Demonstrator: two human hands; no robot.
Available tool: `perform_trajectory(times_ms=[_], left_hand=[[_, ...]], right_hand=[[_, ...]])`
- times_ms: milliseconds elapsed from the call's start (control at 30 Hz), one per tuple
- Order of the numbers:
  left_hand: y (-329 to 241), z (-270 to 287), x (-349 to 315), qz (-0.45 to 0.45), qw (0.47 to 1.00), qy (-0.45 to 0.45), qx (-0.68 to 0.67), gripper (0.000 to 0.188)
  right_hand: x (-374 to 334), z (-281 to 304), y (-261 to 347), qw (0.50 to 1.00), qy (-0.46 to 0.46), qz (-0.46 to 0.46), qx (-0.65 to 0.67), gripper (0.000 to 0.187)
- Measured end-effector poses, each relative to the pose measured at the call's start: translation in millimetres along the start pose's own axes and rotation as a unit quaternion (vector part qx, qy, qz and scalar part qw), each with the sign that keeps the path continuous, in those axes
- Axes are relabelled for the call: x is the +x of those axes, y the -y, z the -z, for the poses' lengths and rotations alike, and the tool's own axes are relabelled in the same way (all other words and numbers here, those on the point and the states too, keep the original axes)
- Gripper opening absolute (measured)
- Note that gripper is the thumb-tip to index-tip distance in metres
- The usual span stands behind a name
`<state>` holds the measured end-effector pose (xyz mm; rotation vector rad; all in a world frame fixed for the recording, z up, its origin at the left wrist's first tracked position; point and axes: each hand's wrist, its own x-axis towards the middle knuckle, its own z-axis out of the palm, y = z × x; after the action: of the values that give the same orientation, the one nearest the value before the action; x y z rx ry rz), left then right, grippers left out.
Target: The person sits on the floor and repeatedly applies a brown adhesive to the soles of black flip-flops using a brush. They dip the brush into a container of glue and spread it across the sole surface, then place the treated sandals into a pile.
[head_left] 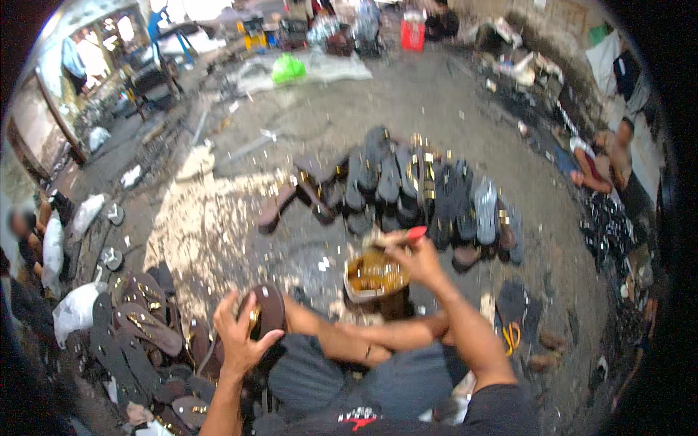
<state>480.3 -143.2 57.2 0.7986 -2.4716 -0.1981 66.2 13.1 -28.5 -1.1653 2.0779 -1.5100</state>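
Note:
In front of my left knee, my left hand (243, 327) grips a dark brown sandal (272, 311) with fingers and thumb spread around its edges. A bit of gold trim shows beside the fingers. My right hand (413, 254) is closed around a brush with a red handle (416, 233). The brush's bristle end points left, over the far rim of an open tub (359, 294) of amber, glue-like liquid. Whether the bristles touch the liquid I cannot tell. The tub stands just beyond my crossed legs.
Several dark sandals (388, 178) lie in rows beyond the tub. More sandals (149, 327) are heaped at my left, beside a white plastic bag (76, 312). Yellow-handled scissors (512, 338) lie at my right. One person (611, 156) sits far right, another (33, 236) far left.

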Motion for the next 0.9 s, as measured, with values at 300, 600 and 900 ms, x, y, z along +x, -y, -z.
perform_trajectory(times_ms=[300, 600, 900], left_hand=[[-41.6, 42.7, 52.2, 0.266, 0.772, 0.09, -0.571, 0.098], [-119.6, -65.0, 32.8, 0.276, 0.34, 0.101, -0.893, 0.067], [-137.2, -41.9, 31.6, 0.226, 0.465, 0.041, -0.855, 0.04]], right_hand=[[-48.7, 125.3, 76.3, 0.974, -0.162, -0.099, -0.125, 0.029], [-69.9, -71.0, 159.3, 0.972, -0.128, 0.112, 0.163, 0.017], [-69.2, -34.9, 139.8, 0.975, -0.122, 0.024, 0.185, 0.027]])
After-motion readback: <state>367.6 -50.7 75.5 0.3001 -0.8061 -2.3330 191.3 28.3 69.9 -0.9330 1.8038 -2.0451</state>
